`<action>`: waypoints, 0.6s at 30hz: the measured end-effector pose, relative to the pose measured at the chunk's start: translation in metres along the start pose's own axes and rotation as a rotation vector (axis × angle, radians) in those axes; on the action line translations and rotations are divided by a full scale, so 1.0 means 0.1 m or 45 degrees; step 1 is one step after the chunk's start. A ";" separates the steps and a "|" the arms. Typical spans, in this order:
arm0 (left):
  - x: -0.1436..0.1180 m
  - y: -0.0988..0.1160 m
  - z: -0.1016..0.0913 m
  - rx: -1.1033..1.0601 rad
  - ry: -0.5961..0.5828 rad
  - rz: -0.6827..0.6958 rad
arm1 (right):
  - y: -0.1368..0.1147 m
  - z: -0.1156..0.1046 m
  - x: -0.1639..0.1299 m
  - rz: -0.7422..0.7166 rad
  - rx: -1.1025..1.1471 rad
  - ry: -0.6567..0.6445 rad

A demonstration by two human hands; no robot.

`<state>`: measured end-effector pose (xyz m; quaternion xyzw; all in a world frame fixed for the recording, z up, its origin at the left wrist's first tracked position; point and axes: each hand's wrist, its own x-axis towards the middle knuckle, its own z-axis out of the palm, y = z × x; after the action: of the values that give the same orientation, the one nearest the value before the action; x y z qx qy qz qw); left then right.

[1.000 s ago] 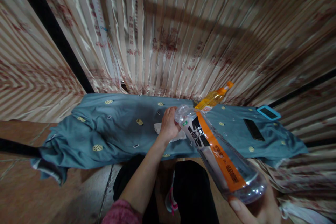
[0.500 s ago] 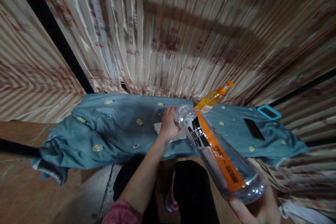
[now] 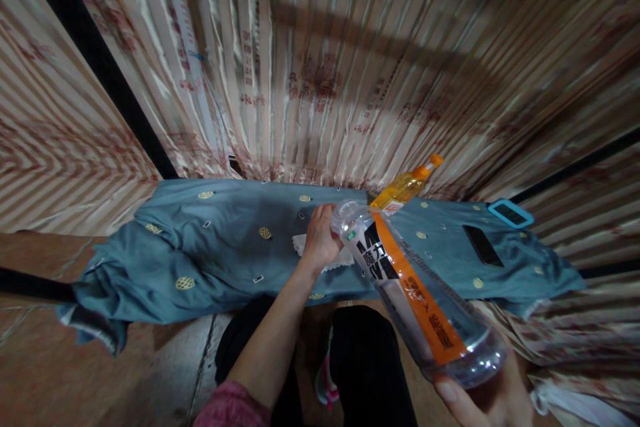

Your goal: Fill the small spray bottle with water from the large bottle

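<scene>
Partly cropped right hand [image 3: 493, 397] | bottle [image 3: 415, 290] base held | left hand [image 3: 320, 237] covers cap

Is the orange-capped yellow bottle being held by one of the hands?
No, the yellow bottle lies on the blue cloth, untouched; the right hand holds the clear bottle.

Dim, soft, heavily warped edges

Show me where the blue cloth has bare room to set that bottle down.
The widest bare stretch of the cloth lies left of the left hand and the white tissue. A smaller patch sits between the yellow bottle and the black phone. It is crowded at the right end, by the blue-cased phone.
</scene>
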<state>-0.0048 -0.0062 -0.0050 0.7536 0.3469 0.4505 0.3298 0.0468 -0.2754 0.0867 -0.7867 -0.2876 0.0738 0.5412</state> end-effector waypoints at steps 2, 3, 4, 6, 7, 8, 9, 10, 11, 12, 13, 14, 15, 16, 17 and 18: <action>0.00 0.00 0.00 0.002 0.003 0.006 | 0.06 -0.03 0.02 -0.026 -0.004 -0.001; 0.00 0.00 0.00 0.004 0.001 0.007 | 0.10 -0.06 0.05 -0.048 -0.009 -0.003; 0.00 0.00 0.00 0.008 -0.002 0.004 | 0.15 -0.10 0.08 -0.090 -0.019 -0.028; 0.00 0.01 0.00 0.015 -0.008 -0.006 | 0.24 -0.17 0.14 -0.210 -0.061 -0.113; 0.00 0.01 0.00 0.016 -0.009 -0.009 | 0.27 -0.20 0.16 -0.281 -0.091 -0.188; 0.00 0.01 0.00 0.016 -0.010 -0.009 | 0.29 -0.21 0.17 -0.308 -0.110 -0.206; 0.00 0.01 0.00 0.014 -0.009 -0.006 | 0.29 -0.21 0.17 -0.292 -0.113 -0.179; 0.00 0.01 0.00 0.012 -0.007 -0.002 | 0.27 -0.19 0.15 -0.256 -0.100 -0.146; 0.00 0.00 0.00 0.010 -0.005 0.001 | 0.23 -0.16 0.13 -0.196 -0.083 -0.075; 0.00 0.00 0.00 0.008 -0.004 0.001 | 0.19 -0.12 0.10 -0.141 -0.066 -0.027; 0.00 0.00 0.00 0.007 -0.004 0.000 | 0.14 -0.08 0.07 -0.105 -0.053 0.000; 0.00 0.00 0.00 0.006 -0.006 0.000 | 0.10 -0.05 0.04 -0.083 -0.046 0.018; 0.00 0.00 -0.01 0.004 -0.009 0.001 | 0.07 -0.02 0.02 -0.074 -0.045 0.016; 0.00 0.00 -0.01 0.002 -0.012 0.004 | 0.04 -0.01 0.01 -0.069 -0.047 0.014; 0.00 0.00 -0.01 0.000 -0.014 0.006 | 0.03 0.00 0.00 -0.064 -0.049 0.017; 0.00 0.00 -0.01 0.000 -0.014 0.007 | 0.02 0.00 0.00 -0.058 -0.049 0.021</action>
<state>-0.0053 -0.0062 -0.0043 0.7571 0.3428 0.4473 0.3306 0.0475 -0.2753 0.0851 -0.7908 -0.3024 0.0495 0.5299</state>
